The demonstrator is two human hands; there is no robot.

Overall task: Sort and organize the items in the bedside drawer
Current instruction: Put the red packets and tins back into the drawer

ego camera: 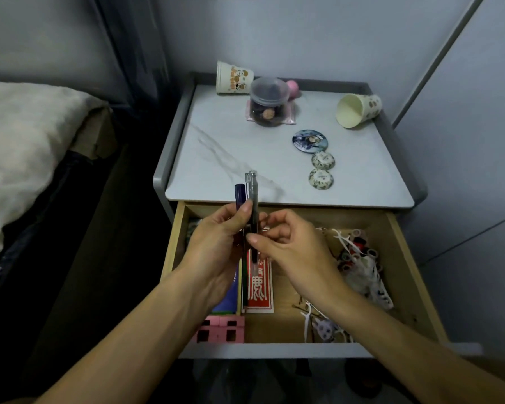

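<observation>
**Pens in hand, drawer only partly sorted**

Our left hand (pixel 216 243) is curled around a small bunch of pens (pixel 251 196), thumb lying up the barrels. Our right hand (pixel 292 246) pinches the same bunch lower down, finger and thumb closed on it. The pens stand nearly upright above the front of the open drawer (pixel 405 258), with their tops showing against the near edge of the surface (pixel 231 135). We see a dark blue barrel and a clear one, but cannot tell how many pens there are.

Under our hands in the drawer lie a red packet (pixel 260 290) printed with white characters and, by the near left corner, some pink blocks (pixel 220 329). The right half holds a loose tangle of white floss picks (pixel 359 258) mixed with small items too jumbled to name.

On the surface above, three round badges (pixel 322 159) lie in a loose row. A lidded clear jar (pixel 268 102) stands at the back, and a paper cup (pixel 233 78) lies on its side beside it. A second paper cup (pixel 357 109) is tipped over at the right. A bed (pixel 27 141) is to the left.

We judge the job well short of finished. The pens are gathered but not yet put anywhere, the badges look set out together, and the floss-pick heap is unsorted.
</observation>
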